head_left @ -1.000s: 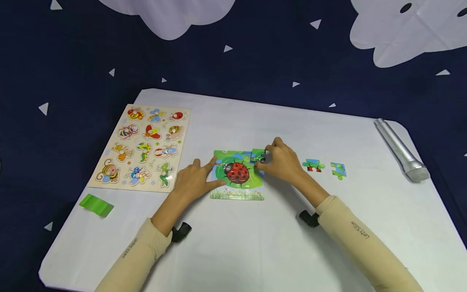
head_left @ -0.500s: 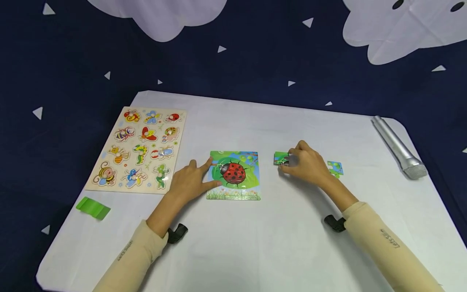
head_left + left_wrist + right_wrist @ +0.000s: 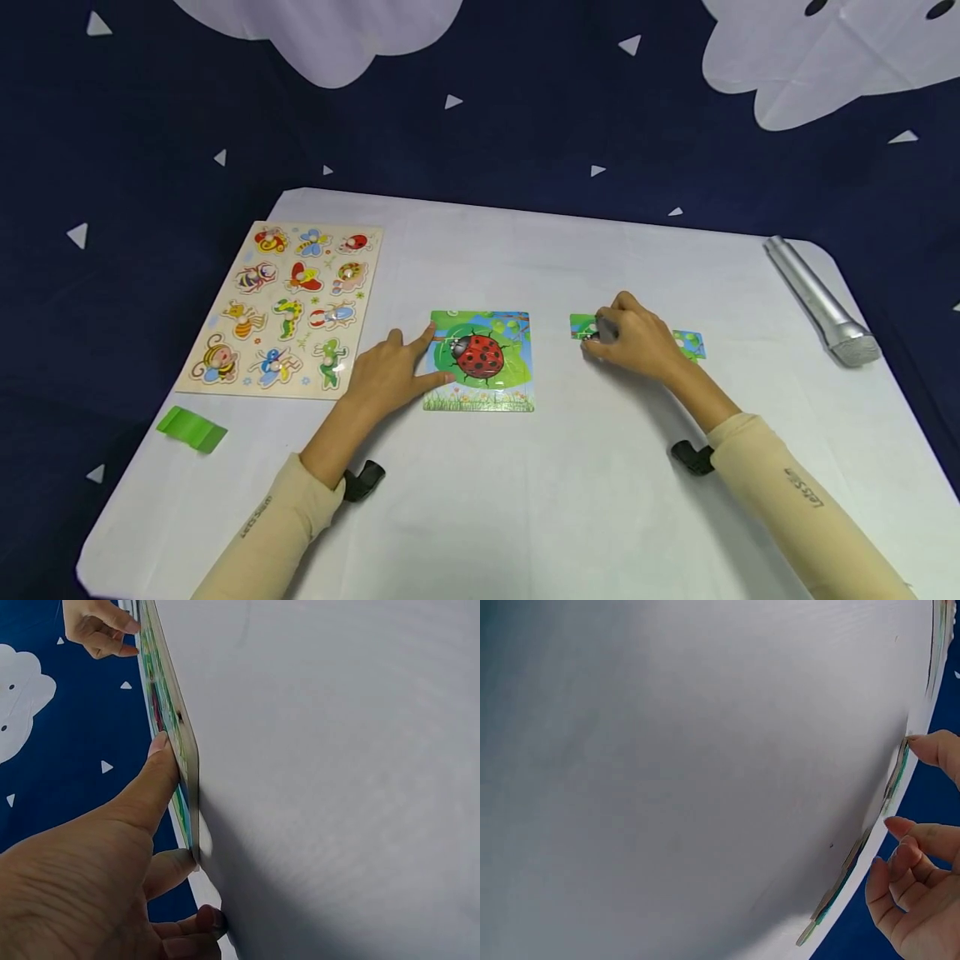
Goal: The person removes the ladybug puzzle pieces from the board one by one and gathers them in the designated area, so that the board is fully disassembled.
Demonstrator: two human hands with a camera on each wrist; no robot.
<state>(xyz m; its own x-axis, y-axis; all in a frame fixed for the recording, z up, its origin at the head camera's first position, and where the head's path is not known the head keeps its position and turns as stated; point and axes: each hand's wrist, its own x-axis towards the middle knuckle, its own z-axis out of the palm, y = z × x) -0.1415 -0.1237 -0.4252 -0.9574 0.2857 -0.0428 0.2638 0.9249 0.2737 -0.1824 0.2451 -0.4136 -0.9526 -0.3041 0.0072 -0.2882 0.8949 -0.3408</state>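
A square ladybug jigsaw puzzle (image 3: 480,357) lies flat mid-table, its picture filled in. My left hand (image 3: 384,377) rests at its left side, thumb on the face and index finger at the top left corner. To the right of the puzzle, my right hand (image 3: 637,340) pinches a green jigsaw piece (image 3: 581,326) low over the table. In the right wrist view the thumb is at one end of that piece (image 3: 898,771) and the index fingertip near the other. A blue-green jigsaw piece (image 3: 689,342) shows behind the right wrist. Another piece is hidden under the hand.
A wooden peg board (image 3: 318,379) with insect figures lies at the left. In front of it is a folded green strip (image 3: 192,429). A silver microphone-shaped object (image 3: 821,302) lies at the right edge. A dark curtain (image 3: 517,142) hangs behind the table.
My right hand has moved right from the puzzle's top right corner, carrying the green jigsaw piece to beside the loose pieces. The left hand stays on the puzzle's left side.
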